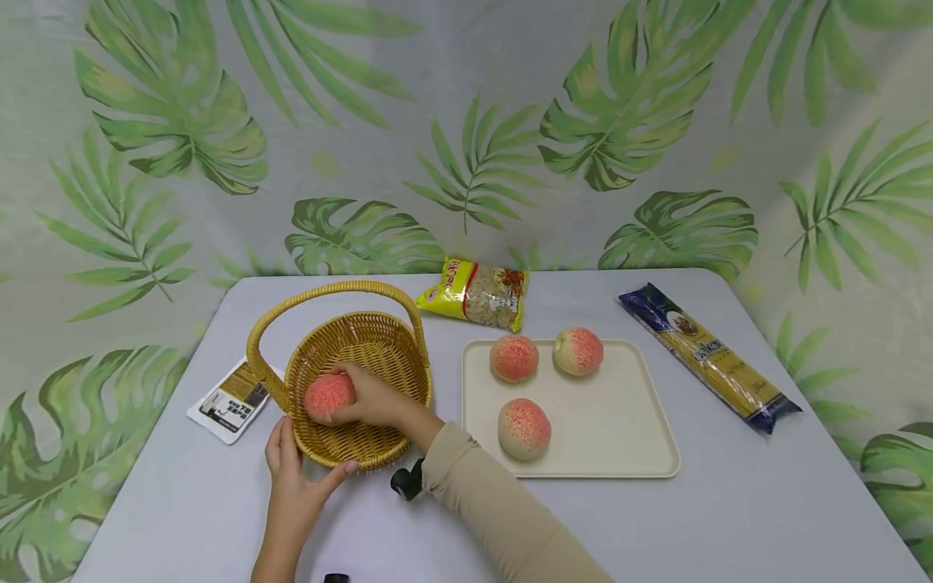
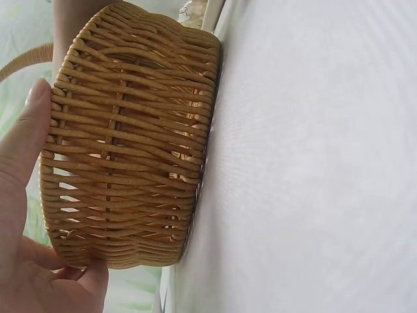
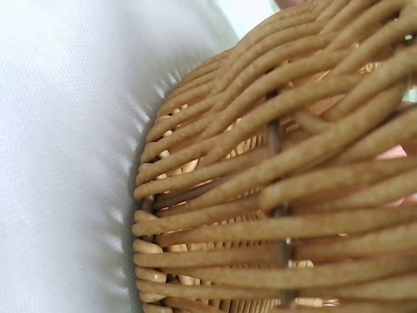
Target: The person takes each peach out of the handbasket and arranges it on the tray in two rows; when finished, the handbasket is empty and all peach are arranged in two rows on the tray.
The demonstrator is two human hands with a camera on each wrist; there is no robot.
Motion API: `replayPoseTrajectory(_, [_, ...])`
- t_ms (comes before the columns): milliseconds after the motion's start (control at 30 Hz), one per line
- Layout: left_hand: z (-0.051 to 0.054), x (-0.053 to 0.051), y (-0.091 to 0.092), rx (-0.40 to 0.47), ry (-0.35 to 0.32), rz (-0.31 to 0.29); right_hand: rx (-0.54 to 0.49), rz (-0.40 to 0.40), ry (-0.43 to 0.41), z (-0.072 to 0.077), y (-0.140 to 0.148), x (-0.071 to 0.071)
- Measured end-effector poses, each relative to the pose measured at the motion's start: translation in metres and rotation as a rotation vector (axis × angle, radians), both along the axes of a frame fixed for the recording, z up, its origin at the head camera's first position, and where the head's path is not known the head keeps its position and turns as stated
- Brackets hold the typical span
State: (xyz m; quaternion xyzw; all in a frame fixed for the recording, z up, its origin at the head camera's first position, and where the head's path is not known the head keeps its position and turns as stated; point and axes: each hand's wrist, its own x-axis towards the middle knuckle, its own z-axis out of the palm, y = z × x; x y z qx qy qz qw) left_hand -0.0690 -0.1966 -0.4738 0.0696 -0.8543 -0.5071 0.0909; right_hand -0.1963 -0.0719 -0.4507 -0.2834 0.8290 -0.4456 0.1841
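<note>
A wicker basket [image 1: 415, 380] with a tall arched handle stands at the left of the table. Inside it, my right hand [image 1: 372, 397] grips a pink peach [image 1: 330, 397] near the left wall. My left hand [image 1: 293, 478] holds the basket from the front left, thumb by the front rim and fingers at the left side. In the left wrist view, the thumb [image 2: 29, 124] and fingertips lie against the woven wall. The right wrist view shows the weave up close, so the right hand's grip is hidden there.
Three more peaches, one at the front [image 1: 525, 429], lie on a cream tray [image 1: 605, 437] right of the basket. A yellow snack bag [image 1: 477, 293] lies behind, a noodle packet [image 1: 707, 356] at the right. Left of the basket lies a white-and-brown pouch [image 1: 232, 402].
</note>
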Motion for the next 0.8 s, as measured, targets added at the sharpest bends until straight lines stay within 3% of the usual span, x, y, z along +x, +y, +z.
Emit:
replayPoseTrajectory(167, [0.000,0.000,0.000,0.009,0.006,-0.001,-0.131,-0.033,-0.010,0.004,0.005,0.002])
replayPoseTrajectory(333, [0.000,0.000,-0.001,0.011,0.016,-0.003,-0.277,-0.058,0.038,0.011,0.015,0.005])
replayPoseTrajectory(800, [0.001,0.000,0.000,0.016,0.007,-0.004,-0.539,-0.148,0.238,0.054,0.077,0.027])
